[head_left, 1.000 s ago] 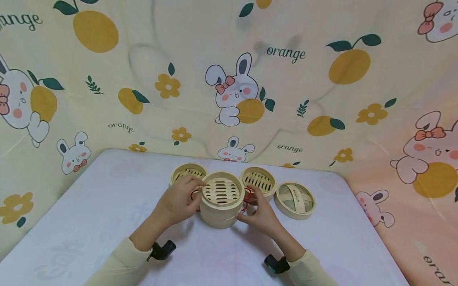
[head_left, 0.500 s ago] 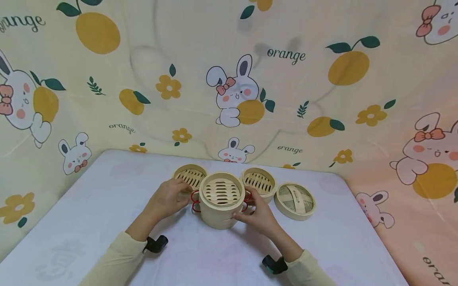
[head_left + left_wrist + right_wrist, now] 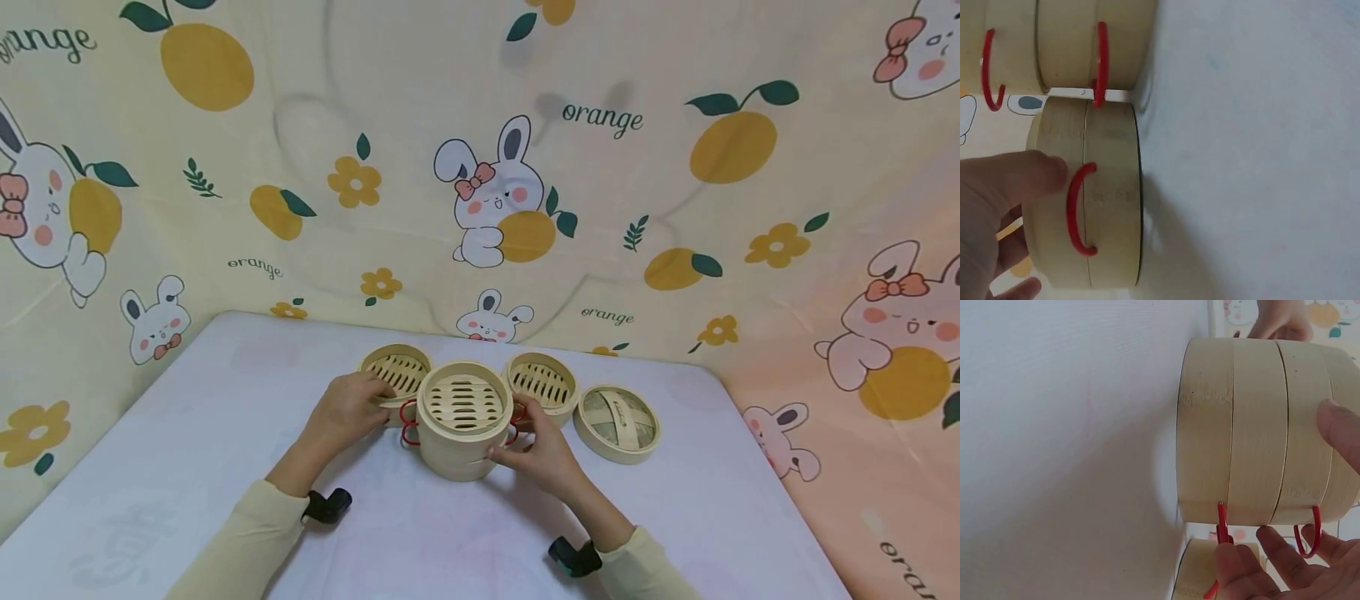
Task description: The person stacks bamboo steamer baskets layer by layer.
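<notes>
Left hand (image 3: 348,412) at a single round, pale bamboo steamer basket (image 3: 396,373), rear left of the table's middle; thumb on its outer wall above a curved red handle (image 3: 1074,212), other fingers curled past the top edge, so the rim is pinched, though where those fingertips land is hard to make out; basket upright, its slatted floor showing; right hand (image 3: 551,454) bent about the right side of a stack of 2 round, pale bamboo baskets (image 3: 459,454); thumb across the upper basket's near wall, other fingers behind, close by the stack's red handles, 1 finger overlapping the lower handle in the right wrist view; stack upright, forward of the pinched basket and just beside it, a narrow gap between the 2 in the left wrist view; long slots in the upper basket's floor; another round, pale bamboo basket (image 3: 542,379) behind the stack to the right, open side up, partly hidden; next to it, farthest right, a round, woven bamboo lid (image 3: 596,435) with a flat strap (image 3: 624,419) across its top; all rest on a table under a white cloth (image 3: 420,550); cream sleeves (image 3: 240,542) on both arms, 1 black wrist device (image 3: 328,506) at each cuff; cream backdrop (image 3: 405,233) behind, printed with rabbits, oranges and yellow flowers.
</notes>
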Tool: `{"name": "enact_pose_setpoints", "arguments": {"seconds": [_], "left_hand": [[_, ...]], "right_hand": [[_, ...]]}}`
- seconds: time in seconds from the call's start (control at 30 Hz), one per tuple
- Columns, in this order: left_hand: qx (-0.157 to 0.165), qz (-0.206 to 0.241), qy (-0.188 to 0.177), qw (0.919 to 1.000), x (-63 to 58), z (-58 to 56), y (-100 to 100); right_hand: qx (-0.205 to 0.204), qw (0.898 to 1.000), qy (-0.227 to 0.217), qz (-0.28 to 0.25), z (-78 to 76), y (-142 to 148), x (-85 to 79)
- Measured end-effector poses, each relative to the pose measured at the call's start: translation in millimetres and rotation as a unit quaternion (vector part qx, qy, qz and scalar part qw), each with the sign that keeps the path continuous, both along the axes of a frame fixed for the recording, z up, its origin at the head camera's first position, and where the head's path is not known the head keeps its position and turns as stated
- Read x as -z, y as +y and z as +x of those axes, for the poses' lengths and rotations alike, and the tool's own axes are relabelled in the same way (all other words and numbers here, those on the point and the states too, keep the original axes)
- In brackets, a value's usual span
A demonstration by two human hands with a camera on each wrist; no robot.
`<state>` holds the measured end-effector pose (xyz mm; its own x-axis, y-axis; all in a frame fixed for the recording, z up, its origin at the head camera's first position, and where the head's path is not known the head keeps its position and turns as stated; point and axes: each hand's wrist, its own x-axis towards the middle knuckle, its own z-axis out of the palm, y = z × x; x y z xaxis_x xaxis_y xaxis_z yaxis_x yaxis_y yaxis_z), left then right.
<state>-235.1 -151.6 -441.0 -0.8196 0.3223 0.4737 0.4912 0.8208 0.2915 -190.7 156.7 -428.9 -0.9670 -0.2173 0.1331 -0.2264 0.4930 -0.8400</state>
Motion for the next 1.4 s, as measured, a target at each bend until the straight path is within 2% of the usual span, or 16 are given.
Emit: {"name": "enact_pose_setpoints", "arguments": {"seconds": [0.27, 0.47, 0.97, 1.4], "left_hand": [[-0.036, 0.009, 0.045, 0.9983, -2.6, 4.6, -8], [-0.03, 0.031, 0.065, 0.9969, -8.6, 7.2, -14], [-0.054, 0.061, 0.043, 0.9957, -27.6, 14.3, -16], [-0.047, 0.113, 0.089, 0.9885, -38.4, 19.9, -13]], "right_hand": [[-0.003, 1.0, -0.001, 0.001, 0.3, 0, -0.7], [-0.003, 1.0, -0.003, -0.01, 2.2, -1, -3.5], [-0.007, 1.0, 0.004, 0.011, 0.5, 1, -1.4], [-0.007, 1.0, 0.005, 0.008, 0.7, 0, -1.5]]}}
